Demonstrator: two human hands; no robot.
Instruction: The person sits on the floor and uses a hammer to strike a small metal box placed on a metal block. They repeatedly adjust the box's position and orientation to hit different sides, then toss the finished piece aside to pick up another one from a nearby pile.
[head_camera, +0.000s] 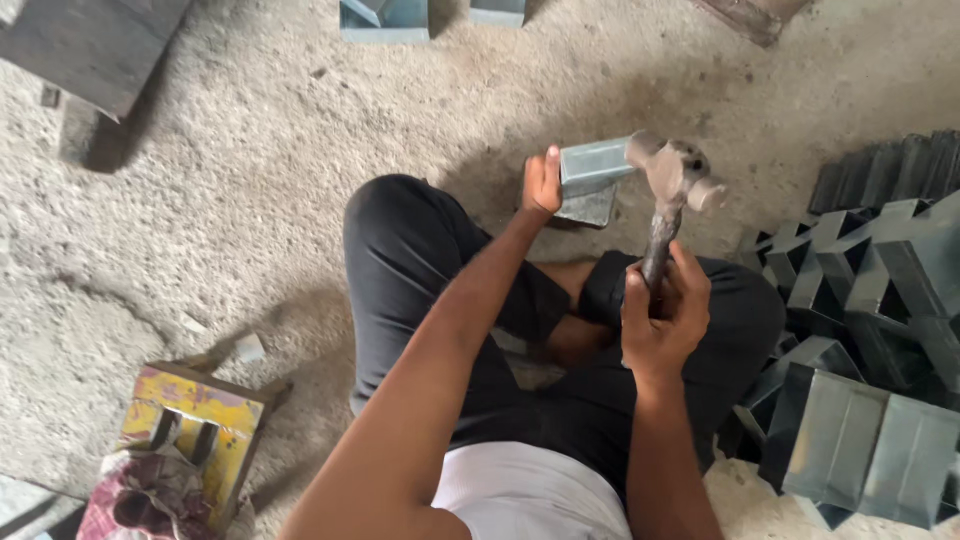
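Observation:
I sit cross-legged on a rough concrete floor. My left hand (542, 183) grips the near end of a folded grey sheet-metal piece (594, 168) that stands on the floor in front of my legs. My right hand (662, 318) is closed around the wooden handle of a hammer (672, 185). The hammer's steel head is raised just to the right of the metal piece's upper edge and looks slightly blurred. Whether the head touches the metal I cannot tell.
Several folded sheet-metal pieces (862, 330) are stacked along the right side. Two more metal pieces (385, 18) lie at the top edge. A dark block (85, 45) sits top left. A yellow wooden stool (192, 430) with cloth stands bottom left.

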